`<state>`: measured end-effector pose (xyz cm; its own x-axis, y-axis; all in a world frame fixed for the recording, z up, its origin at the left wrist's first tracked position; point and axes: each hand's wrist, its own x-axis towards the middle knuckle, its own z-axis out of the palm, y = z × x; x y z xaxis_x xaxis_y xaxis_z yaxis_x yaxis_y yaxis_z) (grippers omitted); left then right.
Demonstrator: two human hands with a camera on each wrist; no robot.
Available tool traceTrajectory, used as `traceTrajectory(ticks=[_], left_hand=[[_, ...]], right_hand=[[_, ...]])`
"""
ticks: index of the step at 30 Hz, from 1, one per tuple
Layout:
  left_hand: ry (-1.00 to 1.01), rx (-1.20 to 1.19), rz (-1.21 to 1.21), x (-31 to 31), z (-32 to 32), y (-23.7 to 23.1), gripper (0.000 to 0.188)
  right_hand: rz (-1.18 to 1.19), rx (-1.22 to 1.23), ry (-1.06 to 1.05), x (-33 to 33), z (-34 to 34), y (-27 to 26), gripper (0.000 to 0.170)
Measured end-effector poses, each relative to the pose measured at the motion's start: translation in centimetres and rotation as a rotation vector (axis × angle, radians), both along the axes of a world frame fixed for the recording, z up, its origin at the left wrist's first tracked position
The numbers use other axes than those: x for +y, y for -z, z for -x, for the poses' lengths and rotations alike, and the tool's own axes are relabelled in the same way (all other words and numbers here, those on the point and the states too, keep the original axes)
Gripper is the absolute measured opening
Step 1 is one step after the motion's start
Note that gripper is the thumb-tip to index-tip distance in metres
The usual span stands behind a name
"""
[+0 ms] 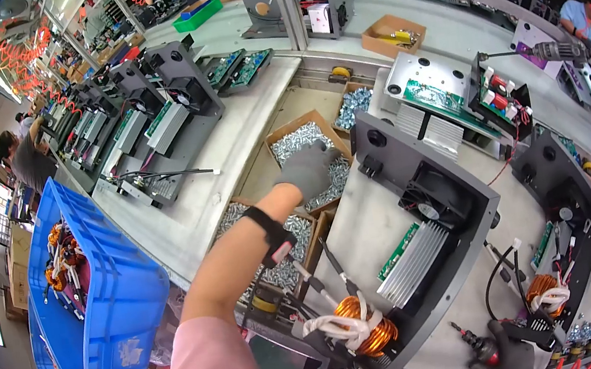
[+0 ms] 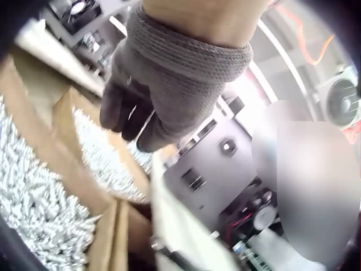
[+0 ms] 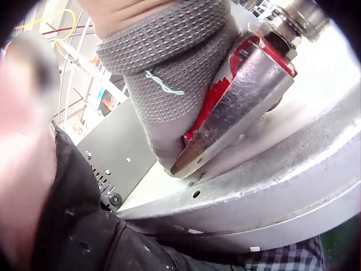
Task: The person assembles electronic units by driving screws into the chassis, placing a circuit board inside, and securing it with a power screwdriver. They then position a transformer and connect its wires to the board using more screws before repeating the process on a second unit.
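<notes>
My left hand [image 1: 305, 171], in a grey knit glove, is over a cardboard box of small silvery screws [image 1: 300, 140]. In the left wrist view its fingers [image 2: 115, 110] bend downward above the boxes; I cannot tell whether they pinch a screw. My right hand [image 1: 516, 354], gloved too, grips a red air screwdriver [image 1: 482, 346] near the bench's front edge. That tool's metal lever [image 3: 242, 101] lies along the glove in the right wrist view. Between the hands stands a grey metal housing [image 1: 395, 158] with a fan [image 1: 434, 194], a finned heat sink [image 1: 415, 266] and a copper coil [image 1: 366, 326].
A blue bin [image 1: 120, 317] with coils inside stands at left. Another housing [image 1: 537, 164] sits at right, and several more [image 1: 182, 87] line the far-left bench. Behind the near housing is a circuit-board assembly [image 1: 434, 91]. A powered driver [image 1: 551, 53] is at upper right.
</notes>
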<state>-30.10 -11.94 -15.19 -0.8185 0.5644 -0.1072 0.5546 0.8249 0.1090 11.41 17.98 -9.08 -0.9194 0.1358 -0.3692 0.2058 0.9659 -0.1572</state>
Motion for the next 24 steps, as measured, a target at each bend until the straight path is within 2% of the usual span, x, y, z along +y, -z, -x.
traceTrajectory(ticks=[4,7,9,10,12,14,16,17,18,19,20,21,22,24], left_hand=[[-0.066,-0.01,-0.006,0.7,1.6,1.0,0.044],[-0.096,-0.04,-0.038,-0.5,2.4,1.3,0.037],[-0.454,-0.329,-0.728,-2.2,2.0,0.7,0.03],[-0.458,-0.323,-0.727,-2.9,1.8,0.6,0.03],[-0.764,-0.685,-1.503,-4.7,1.5,0.7,0.033],[-0.245,-0.42,-1.169,-8.3,3.6,6.1,0.038],[-0.763,-1.156,-1.833,-6.5,-0.1,0.7,0.052],[-0.713,-1.153,-1.732,-6.7,-0.8,-0.4,0.053],[-0.711,-1.146,-1.735,-7.0,-1.1,-0.5,0.053],[-0.605,-1.137,-1.726,-7.3,-1.4,-0.4,0.05],[-0.492,-1.126,-1.711,-7.5,-1.6,-0.5,0.048],[-0.482,-1.123,-1.705,-7.2,-2.0,-1.2,0.048],[-0.493,-1.092,-1.643,-6.9,-2.6,-2.0,0.044],[-0.493,-1.054,-1.576,-5.7,-3.5,-3.9,0.04]], right_hand=[[0.014,0.059,-0.024,-0.2,0.1,0.0,0.084],[0.012,0.075,-0.027,-0.2,0.0,0.1,0.083],[0.011,0.135,-0.049,-0.1,-0.1,0.3,0.083],[0.014,0.139,-0.054,-0.1,-0.1,0.3,0.083],[-0.017,0.097,-0.033,-0.1,-0.2,0.2,0.082],[0.005,0.163,-0.075,0.6,-0.8,0.8,0.079],[0.021,0.23,-0.117,0.7,-1.0,0.6,0.077],[0.092,0.11,0.013,0.4,-1.0,0.0,0.076],[0.164,-0.012,0.143,0.2,-1.2,-0.5,0.074],[0.166,-0.008,0.141,0.0,-1.4,-0.7,0.074],[0.308,0.115,0.146,-0.3,-1.6,-0.8,0.073],[0.449,0.239,0.154,-0.6,-1.8,-1.0,0.071],[0.45,0.249,0.161,-0.9,-1.9,-1.4,0.071],[0.787,0.346,0.26,-1.6,-1.1,-2.7,0.068]])
